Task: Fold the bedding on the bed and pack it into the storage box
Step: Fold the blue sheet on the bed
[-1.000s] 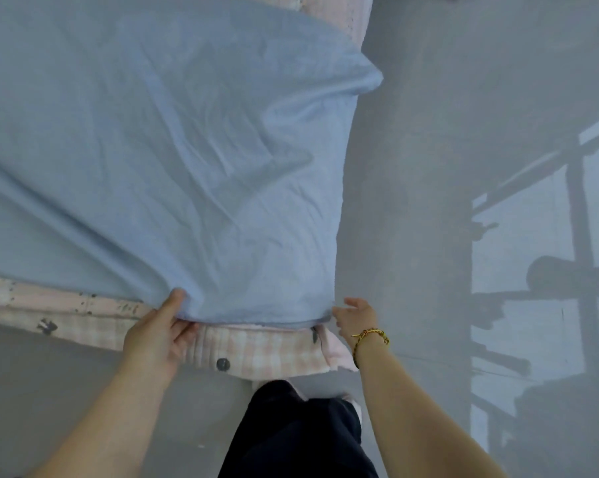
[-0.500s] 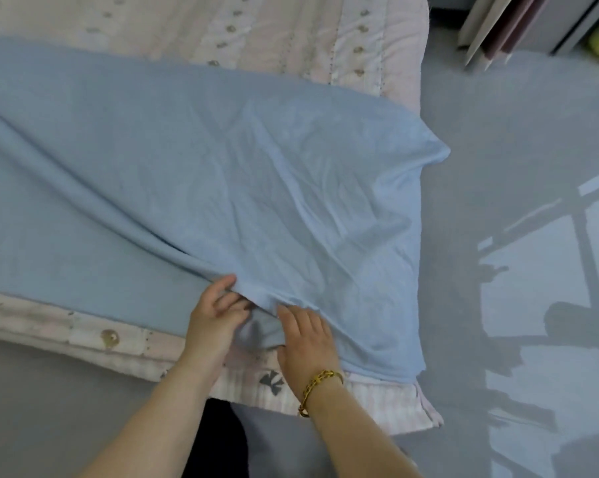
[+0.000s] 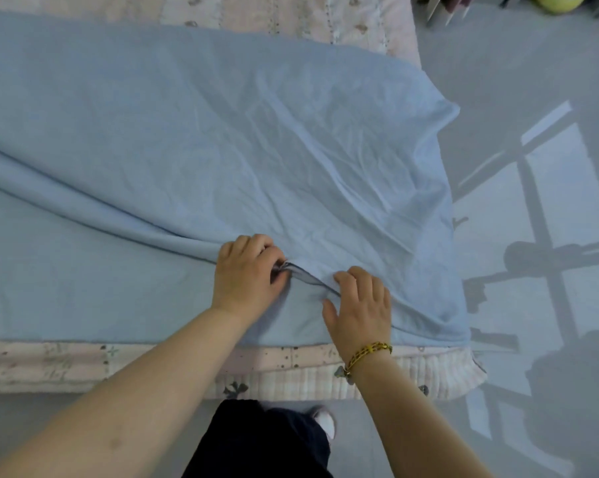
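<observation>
Hands [image 3: 248, 274] meet on blue sheet [image 3: 222, 132] covering patterned quilt [image 3: 84, 363].

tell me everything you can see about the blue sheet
The blue sheet is thin, light blue, wrinkled cloth spread over the pink patterned quilt, covering most of it. A long ridge runs from the left to a bunched fold that the left hand grips; the right hand presses down beside it.

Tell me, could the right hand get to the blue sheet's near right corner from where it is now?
Probably yes. The right hand rests on the blue sheet, and the near right corner lies to that side at the edge of the bed, with only bare cloth between.
</observation>
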{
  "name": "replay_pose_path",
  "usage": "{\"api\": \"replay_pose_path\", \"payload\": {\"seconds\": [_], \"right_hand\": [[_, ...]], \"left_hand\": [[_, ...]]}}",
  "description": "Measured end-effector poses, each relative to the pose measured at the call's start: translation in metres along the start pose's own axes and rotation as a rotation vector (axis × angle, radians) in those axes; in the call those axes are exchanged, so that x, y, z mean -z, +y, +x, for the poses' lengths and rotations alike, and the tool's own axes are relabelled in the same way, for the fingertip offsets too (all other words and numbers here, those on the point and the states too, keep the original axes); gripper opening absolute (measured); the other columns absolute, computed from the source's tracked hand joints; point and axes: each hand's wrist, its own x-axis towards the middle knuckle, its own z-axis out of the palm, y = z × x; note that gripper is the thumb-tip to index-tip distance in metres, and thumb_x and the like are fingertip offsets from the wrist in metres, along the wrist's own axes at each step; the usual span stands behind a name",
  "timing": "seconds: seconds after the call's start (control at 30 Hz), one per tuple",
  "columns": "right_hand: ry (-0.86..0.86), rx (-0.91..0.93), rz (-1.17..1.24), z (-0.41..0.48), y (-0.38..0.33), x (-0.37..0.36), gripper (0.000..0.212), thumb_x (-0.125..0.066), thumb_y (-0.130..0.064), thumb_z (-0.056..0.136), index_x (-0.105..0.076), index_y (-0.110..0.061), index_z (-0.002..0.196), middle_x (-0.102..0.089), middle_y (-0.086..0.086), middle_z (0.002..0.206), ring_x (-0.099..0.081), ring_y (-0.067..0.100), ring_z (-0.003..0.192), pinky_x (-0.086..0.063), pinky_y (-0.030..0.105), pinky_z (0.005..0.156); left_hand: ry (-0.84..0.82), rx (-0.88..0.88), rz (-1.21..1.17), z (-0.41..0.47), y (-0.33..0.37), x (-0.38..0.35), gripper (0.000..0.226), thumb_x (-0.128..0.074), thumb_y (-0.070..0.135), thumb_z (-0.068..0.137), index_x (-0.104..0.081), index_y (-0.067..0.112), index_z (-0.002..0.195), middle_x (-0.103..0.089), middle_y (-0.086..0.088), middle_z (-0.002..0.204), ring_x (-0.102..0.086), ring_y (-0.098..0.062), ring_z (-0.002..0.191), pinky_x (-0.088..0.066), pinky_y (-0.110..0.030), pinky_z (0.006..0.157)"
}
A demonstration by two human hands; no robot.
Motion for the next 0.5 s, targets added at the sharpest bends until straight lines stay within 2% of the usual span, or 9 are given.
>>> {"api": "replay_pose_path", "payload": {"seconds": [0.07,0.13,0.2,0.27,0.33,0.43,0.5], "right_hand": [[0.045,-0.007,0.005,0.014,-0.002,0.001,0.03,-0.046,-0.017,0.061,-0.048,-0.015,0.092,-0.064,0.005,0.081,-0.042,0.02,0.08,-0.029,0.026,0.073],[0.029,0.01,0.041,0.023,0.001,0.006,0.028,-0.049,-0.013,0.056,-0.06,-0.013,0.081,-0.064,0.001,0.073,-0.056,0.022,0.071,-0.031,0.024,0.07],[-0.022,0.038,0.136,0.023,0.007,0.011,0.024,-0.047,-0.015,0.061,-0.067,-0.013,0.073,-0.066,-0.002,0.069,-0.063,0.021,0.063,-0.038,0.019,0.068],[-0.082,0.07,0.225,0.015,0.011,0.018,0.031,-0.042,-0.019,0.069,-0.071,-0.01,0.077,-0.068,0.0,0.072,-0.065,0.02,0.065,-0.048,0.021,0.066],[-0.124,0.111,0.259,0.009,0.011,0.025,0.033,-0.042,-0.02,0.075,-0.072,-0.008,0.083,-0.069,0.0,0.073,-0.066,0.018,0.065,-0.05,0.019,0.061],[-0.187,0.131,0.298,0.007,0.009,0.033,0.034,-0.043,-0.023,0.081,-0.073,-0.007,0.081,-0.069,-0.001,0.067,-0.065,0.016,0.059,-0.05,0.019,0.055],[-0.208,0.105,0.295,0.007,0.01,0.036,0.033,-0.043,-0.024,0.081,-0.071,-0.007,0.076,-0.063,-0.001,0.054,-0.06,0.017,0.046,-0.046,0.021,0.039]], "left_hand": [[0.004,-0.028,-0.066,0.006,-0.002,0.002,0.026,-0.045,0.037,0.065,-0.06,0.017,0.058,-0.06,0.001,0.067,-0.041,-0.014,0.073,-0.022,-0.027,0.064],[0.002,-0.057,-0.163,0.006,-0.005,0.005,0.023,-0.046,0.036,0.065,-0.058,0.017,0.057,-0.06,0.003,0.065,-0.038,-0.01,0.073,-0.018,-0.024,0.063],[-0.014,-0.067,-0.245,0.002,-0.004,0.015,0.019,-0.046,0.032,0.064,-0.055,0.017,0.058,-0.059,0.004,0.062,-0.045,-0.009,0.068,-0.015,-0.02,0.062],[0.016,-0.069,-0.245,-0.005,0.001,0.023,0.011,-0.053,0.025,0.065,-0.054,0.015,0.059,-0.057,0.005,0.055,-0.052,-0.014,0.053,-0.018,-0.017,0.058],[0.052,-0.072,-0.175,-0.01,0.007,0.027,0.006,-0.061,0.014,0.057,-0.056,0.013,0.06,-0.054,0.006,0.048,-0.051,-0.017,0.042,-0.019,-0.007,0.057],[0.028,-0.08,-0.105,-0.012,0.002,0.024,0.016,-0.059,0.008,0.05,-0.064,0.013,0.064,-0.057,0.005,0.047,-0.054,-0.019,0.039,-0.038,-0.015,0.052],[-0.003,-0.071,-0.069,-0.01,-0.01,0.024,0.021,-0.057,0.006,0.048,-0.067,0.014,0.064,-0.06,0.003,0.049,-0.056,-0.02,0.041,-0.044,-0.02,0.05]]}}
